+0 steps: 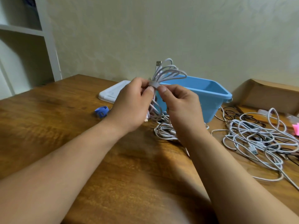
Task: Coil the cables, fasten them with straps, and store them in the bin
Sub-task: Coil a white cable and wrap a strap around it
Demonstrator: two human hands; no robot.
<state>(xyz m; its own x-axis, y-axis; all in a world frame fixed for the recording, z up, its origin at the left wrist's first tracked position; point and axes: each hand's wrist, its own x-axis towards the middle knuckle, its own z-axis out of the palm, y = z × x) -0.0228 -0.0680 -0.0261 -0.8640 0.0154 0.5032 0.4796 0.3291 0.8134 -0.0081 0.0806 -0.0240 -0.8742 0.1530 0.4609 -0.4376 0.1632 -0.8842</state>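
Observation:
A coiled white cable [168,71] stands upright in the air, its loops fanning out above and below a grey strap [153,84] wrapped round its middle. My left hand [131,102] grips the bundle at the strap from the left. My right hand [179,102] pinches the strap from the right with thumb and forefinger. A USB plug sticks up at the top of the coil. Right behind my hands stands the blue bin [208,94], which looks empty. A blue strap [101,111] lies on the wooden table [48,126] to the left.
A tangle of white and black cables [255,136] spreads over the table's right side, and another white cable [165,130] lies under my hands. A white lid [111,92] lies behind left. A cardboard box [271,96] sits at the back right, a pink item [296,128] at the right edge.

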